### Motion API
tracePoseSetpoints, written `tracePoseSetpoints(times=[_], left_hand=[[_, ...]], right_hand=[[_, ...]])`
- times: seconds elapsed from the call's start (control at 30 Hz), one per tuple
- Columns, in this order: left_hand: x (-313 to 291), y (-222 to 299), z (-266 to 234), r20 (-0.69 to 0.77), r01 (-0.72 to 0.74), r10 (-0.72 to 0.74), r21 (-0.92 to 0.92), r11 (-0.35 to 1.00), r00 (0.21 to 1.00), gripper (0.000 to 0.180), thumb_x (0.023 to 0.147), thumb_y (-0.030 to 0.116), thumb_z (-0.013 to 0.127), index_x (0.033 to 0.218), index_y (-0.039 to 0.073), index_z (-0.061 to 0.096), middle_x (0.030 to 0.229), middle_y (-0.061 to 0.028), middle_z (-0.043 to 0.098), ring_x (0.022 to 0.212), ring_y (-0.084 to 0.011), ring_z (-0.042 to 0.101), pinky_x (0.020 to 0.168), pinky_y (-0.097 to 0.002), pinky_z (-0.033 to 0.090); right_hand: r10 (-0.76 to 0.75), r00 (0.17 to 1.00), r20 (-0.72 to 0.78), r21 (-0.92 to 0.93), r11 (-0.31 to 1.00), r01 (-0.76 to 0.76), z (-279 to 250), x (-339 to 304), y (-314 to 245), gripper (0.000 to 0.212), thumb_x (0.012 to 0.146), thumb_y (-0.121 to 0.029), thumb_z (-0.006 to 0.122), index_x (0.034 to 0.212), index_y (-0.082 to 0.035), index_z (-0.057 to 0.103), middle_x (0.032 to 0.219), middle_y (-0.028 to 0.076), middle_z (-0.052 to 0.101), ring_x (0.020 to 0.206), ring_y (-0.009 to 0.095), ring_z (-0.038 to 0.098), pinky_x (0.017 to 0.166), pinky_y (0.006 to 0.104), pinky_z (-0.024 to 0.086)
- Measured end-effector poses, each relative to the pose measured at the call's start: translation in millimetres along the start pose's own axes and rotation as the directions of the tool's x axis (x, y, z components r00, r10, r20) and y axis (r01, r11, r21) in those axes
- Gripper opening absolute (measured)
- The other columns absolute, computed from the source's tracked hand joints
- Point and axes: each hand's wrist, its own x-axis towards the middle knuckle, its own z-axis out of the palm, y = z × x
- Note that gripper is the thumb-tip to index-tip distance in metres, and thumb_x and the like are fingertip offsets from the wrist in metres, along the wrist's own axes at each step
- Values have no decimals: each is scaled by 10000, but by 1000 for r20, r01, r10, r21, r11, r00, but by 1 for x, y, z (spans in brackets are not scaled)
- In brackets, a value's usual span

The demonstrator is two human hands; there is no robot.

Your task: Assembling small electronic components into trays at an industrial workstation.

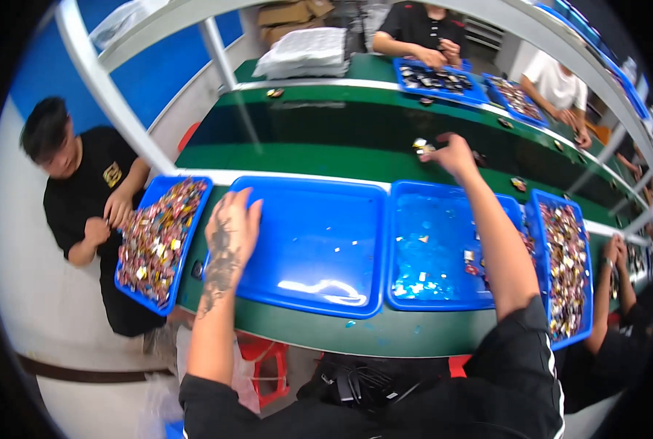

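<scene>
My left hand lies over the left rim of a wide blue tray, its fingers apart and nothing seen in them. A few small pale specks dot that tray's bottom. Out over the dark green belt reaches my right hand, thumb and forefinger spread. A small yellow-and-white piece is right at its fingertips; its kind is too small to make out. Below my right forearm sits a second blue tray with shiny bits and, at its right side, several small reddish pieces.
Blue bins full of small mixed pieces stand at the left and right. A small dark object lies by the left bin. Other people work at the left, across the belt and at the right. White posts frame the bench.
</scene>
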Motion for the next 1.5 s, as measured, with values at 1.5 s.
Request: tracePoseSetpoints(times=[1.5], left_hand=[[-60, 186, 9, 593, 723, 490, -681, -117, 639, 306, 935, 52, 599, 1216, -68, 579, 1100, -108, 669, 993, -139, 635, 884, -274, 526]], right_hand=[[-67, 990, -127, 641, 756, 133, -40, -281, -60, 508, 724, 68, 765, 1189, -13, 578, 1127, 105, 510, 797, 121, 648, 638, 224, 589]])
